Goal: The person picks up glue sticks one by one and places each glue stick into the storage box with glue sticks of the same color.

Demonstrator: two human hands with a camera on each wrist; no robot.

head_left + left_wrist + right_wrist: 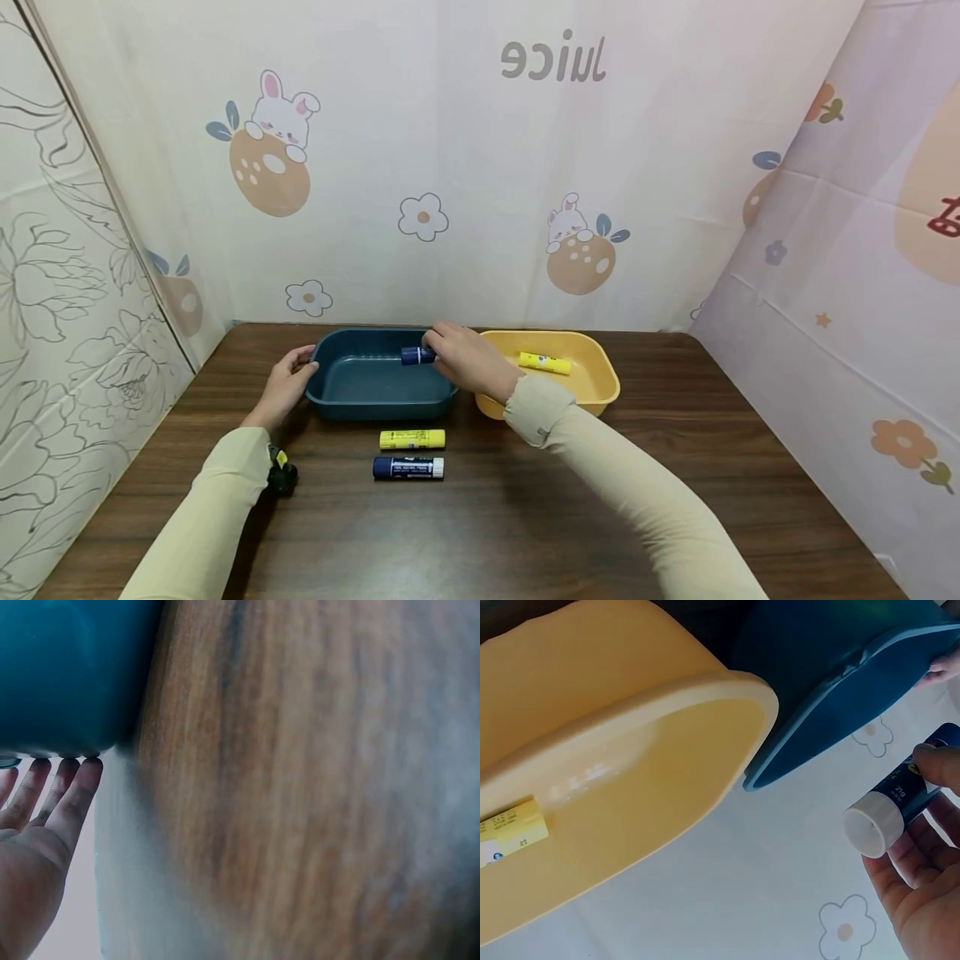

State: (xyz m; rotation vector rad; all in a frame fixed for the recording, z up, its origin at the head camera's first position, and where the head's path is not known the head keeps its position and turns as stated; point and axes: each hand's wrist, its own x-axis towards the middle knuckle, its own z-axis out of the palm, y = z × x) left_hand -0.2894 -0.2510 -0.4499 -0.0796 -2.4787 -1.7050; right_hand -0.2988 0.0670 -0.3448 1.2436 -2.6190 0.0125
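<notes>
My right hand [472, 358] grips a dark blue glue stick [417, 356] above the right part of the dark teal bin [378, 412]. In the right wrist view, the glue stick's white end [874, 825] sticks out past the thumb and fingers. My left hand [285, 383] touches the bin's left side, its fingers [79, 791] extended against the outer wall in the left wrist view. A yellow glue stick [412, 439] and another dark blue glue stick [408, 468] lie in front of the bin. One more yellow glue stick [544, 362] lies inside the yellow bin [604, 392].
Both bins stand side by side at the back of the brown wooden table [540, 517]. A printed curtain [480, 167] hangs right behind them, with more cloth at both sides. A small black device [282, 475] is at my left wrist.
</notes>
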